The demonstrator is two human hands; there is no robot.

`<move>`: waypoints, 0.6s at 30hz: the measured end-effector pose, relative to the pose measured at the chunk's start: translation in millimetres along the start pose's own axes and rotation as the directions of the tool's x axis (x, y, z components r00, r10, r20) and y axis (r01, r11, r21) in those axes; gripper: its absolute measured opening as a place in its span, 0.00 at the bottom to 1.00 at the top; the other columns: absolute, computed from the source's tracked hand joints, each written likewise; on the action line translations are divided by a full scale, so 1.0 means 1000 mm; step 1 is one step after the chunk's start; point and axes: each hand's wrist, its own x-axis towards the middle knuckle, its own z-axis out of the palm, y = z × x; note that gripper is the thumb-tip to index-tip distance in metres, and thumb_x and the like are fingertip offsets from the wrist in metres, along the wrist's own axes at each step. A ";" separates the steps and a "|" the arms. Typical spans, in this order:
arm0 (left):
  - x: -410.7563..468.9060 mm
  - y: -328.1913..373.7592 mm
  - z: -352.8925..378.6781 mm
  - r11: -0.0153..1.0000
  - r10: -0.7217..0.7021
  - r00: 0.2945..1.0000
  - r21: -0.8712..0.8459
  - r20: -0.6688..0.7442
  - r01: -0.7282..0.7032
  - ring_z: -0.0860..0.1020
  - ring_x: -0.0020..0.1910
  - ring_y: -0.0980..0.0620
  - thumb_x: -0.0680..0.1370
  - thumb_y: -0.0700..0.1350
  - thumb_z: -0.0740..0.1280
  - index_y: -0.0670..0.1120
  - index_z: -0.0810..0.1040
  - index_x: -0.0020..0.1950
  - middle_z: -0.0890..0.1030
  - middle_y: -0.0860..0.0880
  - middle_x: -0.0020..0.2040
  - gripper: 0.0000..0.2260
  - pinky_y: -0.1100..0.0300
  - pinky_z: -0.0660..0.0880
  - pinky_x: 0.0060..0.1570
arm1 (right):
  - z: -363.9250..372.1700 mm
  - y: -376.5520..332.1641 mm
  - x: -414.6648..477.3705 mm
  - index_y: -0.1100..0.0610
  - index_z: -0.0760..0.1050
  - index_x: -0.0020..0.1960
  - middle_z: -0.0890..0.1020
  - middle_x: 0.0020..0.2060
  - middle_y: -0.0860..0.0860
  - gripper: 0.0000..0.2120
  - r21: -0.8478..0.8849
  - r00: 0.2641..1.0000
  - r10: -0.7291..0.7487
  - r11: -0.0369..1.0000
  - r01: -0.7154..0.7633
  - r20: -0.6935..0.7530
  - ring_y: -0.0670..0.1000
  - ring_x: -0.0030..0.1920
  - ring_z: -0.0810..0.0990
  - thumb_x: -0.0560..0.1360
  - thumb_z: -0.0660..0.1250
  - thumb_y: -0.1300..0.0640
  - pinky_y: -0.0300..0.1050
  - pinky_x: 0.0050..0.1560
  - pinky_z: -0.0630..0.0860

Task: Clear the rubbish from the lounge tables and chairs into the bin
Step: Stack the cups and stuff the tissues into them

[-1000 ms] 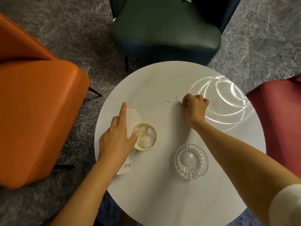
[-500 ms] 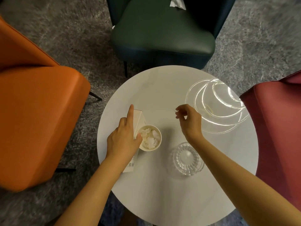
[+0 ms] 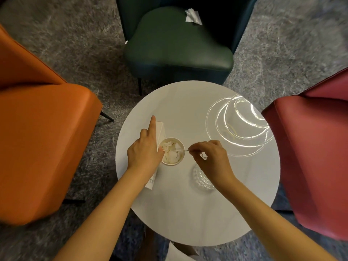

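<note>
Head view looks straight down on a round white bench (image 3: 188, 213). A paper cup (image 3: 172, 154) stuffed with crumpled tissue stands on it and serves as the mark for everything else. Nearer than the cup and to its right sits a ribbed glass dish (image 3: 202, 180), partly under the right wrist. The right hand (image 3: 209, 159), just right of the cup, pinches a thin scrap (image 3: 181, 151) between thumb and forefinger, and the scrap's free end reaches over the cup's rim. The left hand (image 3: 144, 153) touches the cup's left side with its thumb and grips a white carton (image 3: 160, 129) lying there, forefinger stretched along it. Beyond the cup stands a green chair (image 3: 178, 49) with a crumpled paper (image 3: 193, 16) on its seat. An orange chair (image 3: 41, 147) is far left of the cup and a red chair (image 3: 310, 157) far right. No bin shows.

The scrap looks featherlight and limp, likely to cling to skin, so it wants a fingertip pinch and a flick loose inside the cup. The cup is light, soft-walled and easy to tip or crush, so it is best taken round its middle. The carton seems stiff enough to lift by its long edges.
</note>
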 end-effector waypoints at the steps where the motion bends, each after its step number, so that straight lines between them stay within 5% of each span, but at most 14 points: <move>1: -0.001 0.000 -0.001 1.000 0.007 1.000 0.005 0.000 -0.007 0.75 0.53 0.43 0.76 0.49 0.65 0.52 0.37 0.75 0.67 0.44 0.64 0.40 0.54 0.71 0.44 | 0.001 -0.001 -0.002 0.61 0.81 0.38 0.82 0.31 0.52 0.05 -0.048 0.999 -0.037 0.998 0.037 0.001 0.51 0.32 0.72 0.66 0.72 0.69 0.42 0.40 0.66; 11: -0.009 0.001 -0.003 0.997 0.037 0.999 0.063 -0.030 -0.035 0.76 0.52 0.43 0.76 0.50 0.64 0.52 0.38 0.75 0.68 0.43 0.62 0.39 0.53 0.72 0.44 | 0.011 -0.007 -0.006 0.63 0.77 0.34 0.76 0.25 0.54 0.10 -0.378 0.985 -0.172 0.911 0.163 0.009 0.57 0.25 0.71 0.59 0.73 0.75 0.42 0.42 0.61; 18: -0.014 0.009 -0.004 0.995 0.095 0.995 0.041 -0.041 -0.093 0.76 0.53 0.43 0.77 0.52 0.63 0.52 0.38 0.75 0.68 0.44 0.62 0.38 0.54 0.73 0.46 | 0.026 -0.021 -0.008 0.61 0.75 0.30 0.76 0.24 0.53 0.11 -0.420 0.986 -0.164 0.893 0.163 0.035 0.56 0.26 0.71 0.57 0.75 0.72 0.44 0.43 0.63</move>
